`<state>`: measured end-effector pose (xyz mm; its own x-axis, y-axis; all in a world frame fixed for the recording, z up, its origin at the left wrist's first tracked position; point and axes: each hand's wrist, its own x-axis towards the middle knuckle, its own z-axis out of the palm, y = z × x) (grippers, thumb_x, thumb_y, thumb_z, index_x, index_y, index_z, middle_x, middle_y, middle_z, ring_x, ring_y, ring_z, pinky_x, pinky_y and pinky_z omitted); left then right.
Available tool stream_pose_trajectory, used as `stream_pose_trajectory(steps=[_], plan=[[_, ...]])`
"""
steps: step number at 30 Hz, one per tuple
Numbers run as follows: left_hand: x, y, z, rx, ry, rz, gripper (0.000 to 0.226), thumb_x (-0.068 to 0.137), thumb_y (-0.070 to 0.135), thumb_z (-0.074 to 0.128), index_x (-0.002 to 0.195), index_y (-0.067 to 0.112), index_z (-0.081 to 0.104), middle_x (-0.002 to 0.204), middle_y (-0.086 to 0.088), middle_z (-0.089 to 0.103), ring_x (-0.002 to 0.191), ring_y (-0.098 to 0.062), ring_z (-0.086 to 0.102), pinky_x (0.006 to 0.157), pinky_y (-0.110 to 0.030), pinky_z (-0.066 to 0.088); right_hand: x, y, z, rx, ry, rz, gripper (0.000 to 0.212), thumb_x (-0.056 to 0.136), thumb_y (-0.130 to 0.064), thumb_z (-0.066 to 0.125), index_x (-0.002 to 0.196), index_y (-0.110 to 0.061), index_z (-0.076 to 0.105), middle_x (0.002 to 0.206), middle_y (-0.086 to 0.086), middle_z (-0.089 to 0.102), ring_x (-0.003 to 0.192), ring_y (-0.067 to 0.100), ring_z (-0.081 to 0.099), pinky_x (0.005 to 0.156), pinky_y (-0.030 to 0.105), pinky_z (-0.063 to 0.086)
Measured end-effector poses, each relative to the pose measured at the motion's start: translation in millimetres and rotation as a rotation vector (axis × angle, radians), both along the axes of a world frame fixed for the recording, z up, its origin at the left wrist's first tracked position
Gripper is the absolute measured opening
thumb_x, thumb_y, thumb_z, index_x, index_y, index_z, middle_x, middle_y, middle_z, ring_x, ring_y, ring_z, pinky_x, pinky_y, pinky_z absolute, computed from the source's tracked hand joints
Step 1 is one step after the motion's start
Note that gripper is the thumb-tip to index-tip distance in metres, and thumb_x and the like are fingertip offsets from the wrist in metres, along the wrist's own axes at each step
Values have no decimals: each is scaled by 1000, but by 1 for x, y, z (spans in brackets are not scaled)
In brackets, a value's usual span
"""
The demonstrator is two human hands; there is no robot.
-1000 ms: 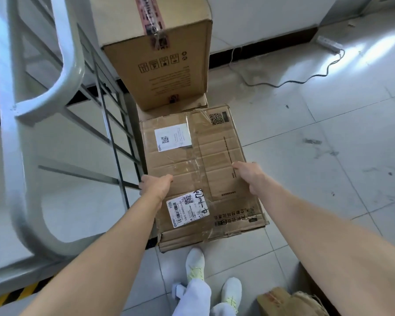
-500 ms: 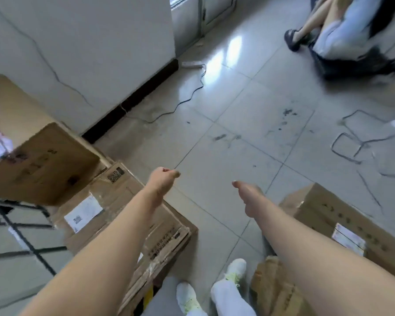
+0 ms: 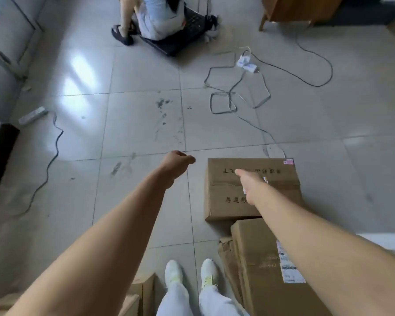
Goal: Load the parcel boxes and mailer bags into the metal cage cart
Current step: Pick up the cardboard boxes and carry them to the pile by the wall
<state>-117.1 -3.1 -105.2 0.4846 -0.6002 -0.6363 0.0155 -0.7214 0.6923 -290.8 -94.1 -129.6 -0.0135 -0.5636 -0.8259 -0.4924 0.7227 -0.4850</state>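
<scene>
Head view first, says one: where do the parcels lie?

On the floor tiles [image 3: 141,124], says the other. A cardboard box [image 3: 219,185] with printed lettering lies just ahead of the person's white shoes [image 3: 173,270]. A second box [image 3: 255,270] with a shipping label [image 3: 290,270] lies nearer, close against the first. The corner of a third box [image 3: 146,293] shows at the bottom edge.

And the hands?

The right hand [image 3: 249,185] reaches out over the lettered box. Its fingers point away from the camera, so how they are bent, and whether they touch the cardboard, cannot be told. The left hand [image 3: 177,164] hangs over bare tiles beside that box, fingers loosely curled, holding nothing.

How far along, then?

By this, at least three boxes are not yet loaded, and the lettered one looks like the next pick. The metal cage cart is out of view, so what it holds is unknown. No mailer bags can be made out.

Anything else hidden?

The label's print is too blurred to read. Farther off lie loose cables [image 3: 237,99] and a power strip [image 3: 246,65], and a seated person [image 3: 155,17] is cut off at the top edge.
</scene>
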Motion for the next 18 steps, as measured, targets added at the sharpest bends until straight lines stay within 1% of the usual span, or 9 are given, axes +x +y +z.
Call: stream_pose_trajectory(steps=[3,5,9,11,13,14,15,17,18], plan=[[-11,-50,-20,48,6,-141,11,87,19,61,81,11,55,84,-10,49,70,-18,40,61,-26,31,-25,-26,-16,28,12,-133,43,94,-32,55,127,-6,50,113,11,51,96,26,46,80,31,36],[-17,-83,-35,62,9,-228,11,87,18,61,81,13,54,85,-9,48,75,-19,41,66,-28,33,-36,-40,-27,36,26,-230,38,94,-33,54,122,-9,53,100,7,47,84,23,43,71,30,35],[-25,-141,-76,100,-27,-393,22,89,15,60,71,19,46,75,-2,45,61,-14,37,54,-24,26,-47,-60,-70,57,48,-424,31,90,-35,59,110,-11,55,96,3,53,91,20,47,75,31,41],[-28,-162,-100,121,-42,-457,12,89,12,59,81,14,51,81,-5,49,65,-16,41,53,-23,29,-47,-64,-93,90,54,-503,29,90,-36,59,108,-14,54,95,3,54,87,20,49,77,32,45],[-31,-180,-130,129,-74,-511,7,90,9,57,89,10,51,87,-9,50,70,-19,44,54,-23,30,-48,-66,-119,126,78,-538,33,91,-37,59,113,-13,55,86,3,50,72,18,43,64,28,42],[-32,-188,-145,134,-104,-538,6,90,8,56,90,10,51,88,-10,49,73,-21,45,56,-24,32,-49,-67,-131,145,91,-552,37,91,-37,59,118,-12,55,84,2,47,67,17,39,61,28,40],[-33,-195,-160,141,-132,-564,5,90,8,56,89,10,51,88,-11,49,77,-22,45,60,-25,34,-51,-67,-142,163,89,-575,41,92,-37,59,124,-12,53,88,3,48,66,18,38,65,30,42],[-37,-208,-187,145,-177,-610,13,90,10,56,80,15,49,88,-10,49,80,-22,45,67,-28,35,-57,-70,-163,184,72,-629,47,93,-37,58,132,-11,50,112,7,53,70,19,41,81,33,42],[-41,-215,-201,150,-208,-642,19,90,11,56,75,17,46,88,-9,48,78,-22,44,65,-27,34,-60,-72,-173,190,69,-660,49,94,-37,57,134,-11,48,124,9,53,78,22,47,87,34,41]])
